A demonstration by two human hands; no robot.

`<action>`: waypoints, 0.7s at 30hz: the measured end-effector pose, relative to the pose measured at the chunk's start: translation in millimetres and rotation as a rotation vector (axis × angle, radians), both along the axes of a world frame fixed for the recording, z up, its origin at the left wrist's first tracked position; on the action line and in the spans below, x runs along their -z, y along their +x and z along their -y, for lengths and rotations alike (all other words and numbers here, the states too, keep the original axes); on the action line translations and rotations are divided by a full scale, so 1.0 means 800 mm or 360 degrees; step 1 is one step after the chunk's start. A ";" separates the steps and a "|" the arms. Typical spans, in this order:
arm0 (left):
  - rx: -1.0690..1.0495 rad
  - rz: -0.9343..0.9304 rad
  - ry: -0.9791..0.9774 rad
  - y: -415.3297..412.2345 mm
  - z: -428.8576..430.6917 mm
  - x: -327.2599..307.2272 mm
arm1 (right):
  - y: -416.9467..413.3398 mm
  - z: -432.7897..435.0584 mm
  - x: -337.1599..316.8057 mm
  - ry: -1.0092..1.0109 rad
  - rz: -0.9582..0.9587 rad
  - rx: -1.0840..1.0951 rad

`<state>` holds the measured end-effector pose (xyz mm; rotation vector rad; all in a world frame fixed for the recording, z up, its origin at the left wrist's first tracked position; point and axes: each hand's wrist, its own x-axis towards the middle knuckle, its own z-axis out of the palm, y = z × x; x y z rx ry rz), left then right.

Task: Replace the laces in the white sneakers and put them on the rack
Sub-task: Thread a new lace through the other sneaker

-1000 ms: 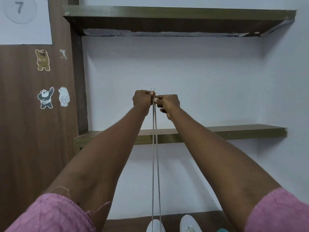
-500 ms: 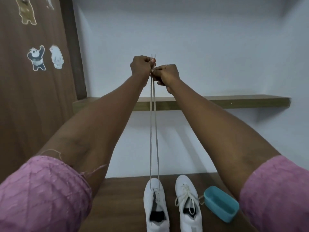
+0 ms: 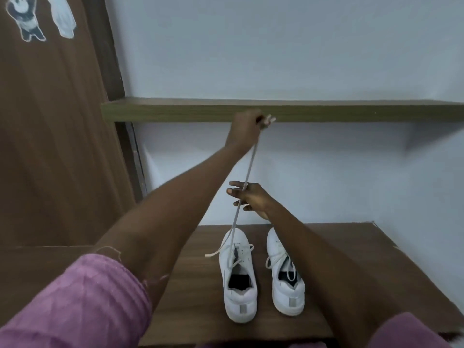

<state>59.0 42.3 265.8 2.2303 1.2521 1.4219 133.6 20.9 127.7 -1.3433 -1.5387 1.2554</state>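
Observation:
Two white sneakers stand side by side, heels toward me, on a brown wooden surface [image 3: 195, 292]. A grey-white lace [image 3: 248, 169] rises taut from the eyelets of the left sneaker [image 3: 238, 280]. My left hand [image 3: 247, 128] grips both lace ends high up, in front of the shelf edge. My right hand [image 3: 252, 199] is lower, above the sneakers' toes, with its fingers loosely spread and the lace passing between them. The right sneaker [image 3: 286, 275] is laced, with its lace loose over the tongue.
A wooden shelf [image 3: 326, 111] runs across the white wall above the sneakers. On the left, a brown wooden panel [image 3: 50, 146] carries bear stickers [image 3: 27, 18].
My view has tilted down, so both sneakers show in full. My right hand left the lace ends and slid down the lace. My left hand still holds the ends, now lower.

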 end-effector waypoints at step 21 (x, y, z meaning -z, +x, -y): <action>-0.0602 0.0445 -0.0849 -0.111 -0.113 0.299 | 0.037 -0.106 0.152 -0.0151 0.0480 0.0383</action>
